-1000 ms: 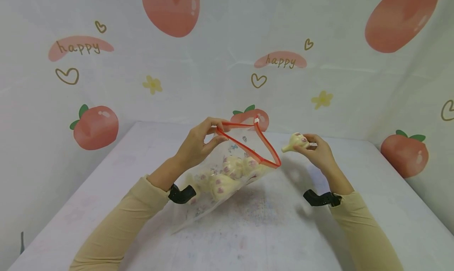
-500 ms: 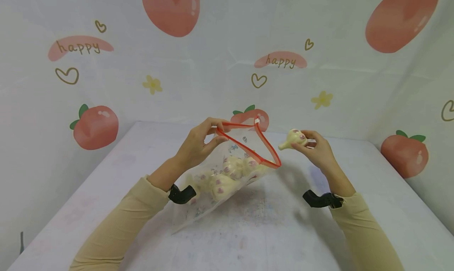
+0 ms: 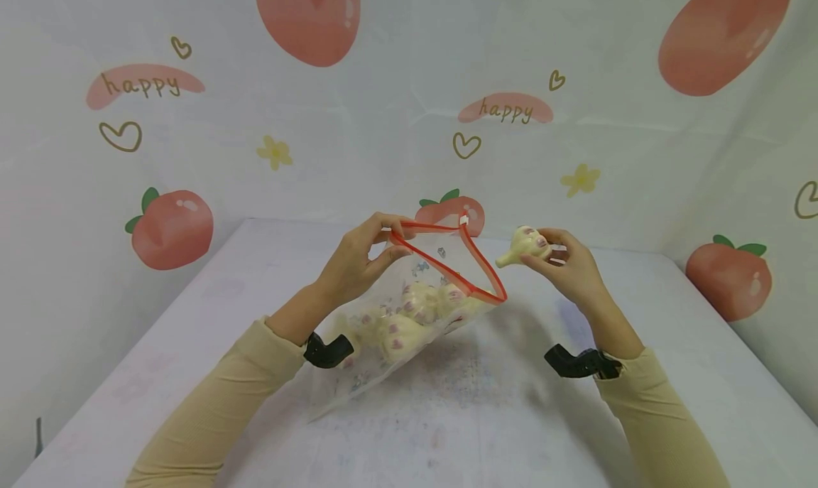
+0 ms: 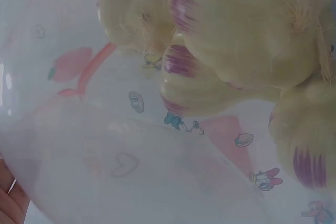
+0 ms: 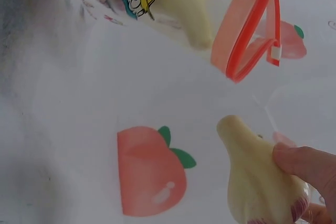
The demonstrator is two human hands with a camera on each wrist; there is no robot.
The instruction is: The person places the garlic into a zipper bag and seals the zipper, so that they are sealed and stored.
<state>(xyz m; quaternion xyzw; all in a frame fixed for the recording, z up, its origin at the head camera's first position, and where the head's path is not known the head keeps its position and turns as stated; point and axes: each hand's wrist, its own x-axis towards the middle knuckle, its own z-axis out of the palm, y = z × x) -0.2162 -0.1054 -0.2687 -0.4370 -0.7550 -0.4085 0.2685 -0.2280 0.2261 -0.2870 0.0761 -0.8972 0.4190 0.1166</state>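
Note:
My left hand point(image 3: 359, 255) pinches the red-edged rim of a clear zip bag point(image 3: 441, 261), whose mouth stands wide and faces right. Several garlic bulbs point(image 3: 399, 332), cream with purple streaks, lie inside; the left wrist view shows these bulbs point(image 4: 236, 30) close up through the plastic. To the right of the mouth, my right hand point(image 3: 571, 264) holds one more garlic bulb point(image 3: 527, 244) above the table, its stem toward the bag. In the right wrist view that bulb point(image 5: 262, 177) sits between thumb and fingers, apart from the red rim point(image 5: 247, 35).
The bag's lower end touches the pale table point(image 3: 447, 431). A white slider point(image 3: 464, 220) sits at the rim's far corner. Behind the table hangs a white backdrop point(image 3: 383, 133) printed with fruit and hearts. Black wrist mounts point(image 3: 578, 362) show on both forearms.
My right hand has moved slightly left and up with its garlic bulb, bringing the stem nearer the bag's mouth. The left hand and the bag have stayed nearly still.

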